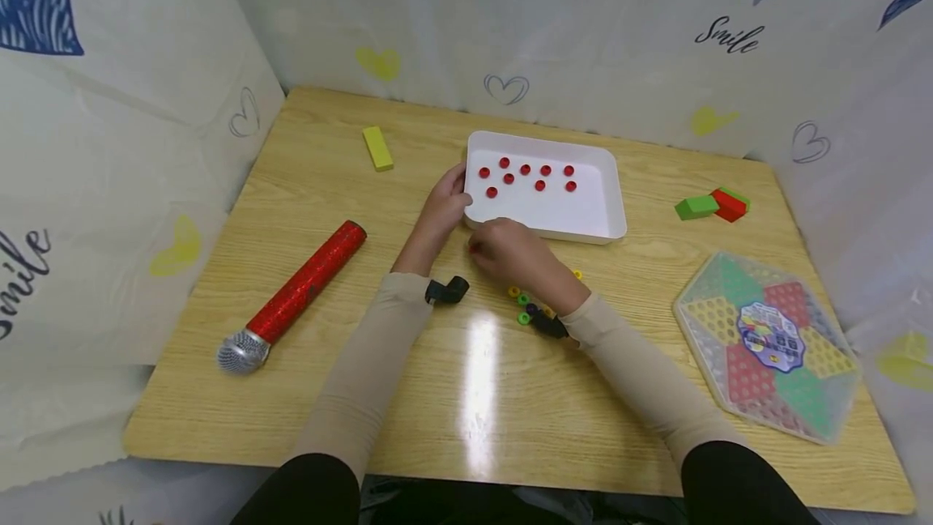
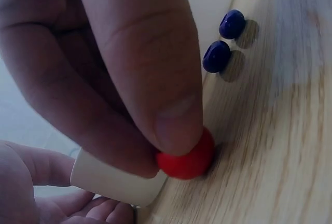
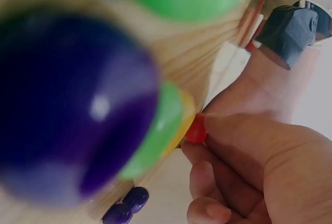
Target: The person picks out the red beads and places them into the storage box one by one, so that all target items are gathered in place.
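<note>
My left hand [image 1: 440,213] grips the near left corner of a white tray [image 1: 594,215], thumb at its wall in the left wrist view. Several red beads [image 1: 540,185] lie spread inside the tray. Just in front of the tray, my right hand [image 1: 517,258] pinches another red bead [image 2: 188,163] between thumb and index finger, low over the wood. Two dark purple beads [image 2: 217,56] rest by the tray's front wall. Under and beside my right wrist are loose green beads [image 1: 523,318], yellow beads [image 1: 513,291] and a purple one, partly hidden by the wrist.
A red glittery microphone [image 1: 306,290] lies on the left of the wooden table [image 1: 408,428]. A yellow block [image 1: 377,148] is behind it. Green blocks [image 1: 696,207] and a red block [image 1: 729,206] sit back right, with a hexagonal clear-lidded box [image 1: 765,395] nearer.
</note>
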`<state>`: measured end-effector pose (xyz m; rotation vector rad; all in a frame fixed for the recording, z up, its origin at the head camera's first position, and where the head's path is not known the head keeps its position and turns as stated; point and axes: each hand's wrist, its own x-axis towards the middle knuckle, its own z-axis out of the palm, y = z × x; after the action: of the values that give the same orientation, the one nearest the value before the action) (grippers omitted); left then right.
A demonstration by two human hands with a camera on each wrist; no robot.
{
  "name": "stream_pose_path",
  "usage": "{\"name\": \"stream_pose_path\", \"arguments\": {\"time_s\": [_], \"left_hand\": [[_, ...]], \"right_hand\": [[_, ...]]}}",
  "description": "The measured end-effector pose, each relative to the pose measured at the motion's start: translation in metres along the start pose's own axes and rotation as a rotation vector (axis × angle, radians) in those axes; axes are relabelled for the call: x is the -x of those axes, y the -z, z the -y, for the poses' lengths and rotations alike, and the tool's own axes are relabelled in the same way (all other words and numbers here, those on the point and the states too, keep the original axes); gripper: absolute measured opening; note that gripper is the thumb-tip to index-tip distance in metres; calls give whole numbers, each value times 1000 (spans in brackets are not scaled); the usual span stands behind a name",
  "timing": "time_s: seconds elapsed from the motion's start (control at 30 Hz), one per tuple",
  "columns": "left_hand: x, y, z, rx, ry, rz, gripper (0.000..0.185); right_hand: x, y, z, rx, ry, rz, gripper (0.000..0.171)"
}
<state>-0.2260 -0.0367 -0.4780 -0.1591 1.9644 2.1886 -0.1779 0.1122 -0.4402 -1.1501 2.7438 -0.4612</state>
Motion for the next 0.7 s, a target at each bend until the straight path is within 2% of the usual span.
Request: {"name": "stream_pose_path", "arguments": {"time_s": [0.27, 0.43, 0.6, 0.7], "left_hand": [[1, 1, -1, -25, 18, -2, 71], [1, 1, -1, -43, 28, 6, 69], [3, 0, -1, -42, 35, 5, 69], [3, 1, -1, -39, 33, 10, 69]], "right_hand": [[6, 9, -6, -93, -58, 60, 9], [8, 8, -8, -94, -62, 118, 11], [10, 9, -8, -95, -42, 108, 10], [11, 16, -8, -113, -51, 93, 10]]}}
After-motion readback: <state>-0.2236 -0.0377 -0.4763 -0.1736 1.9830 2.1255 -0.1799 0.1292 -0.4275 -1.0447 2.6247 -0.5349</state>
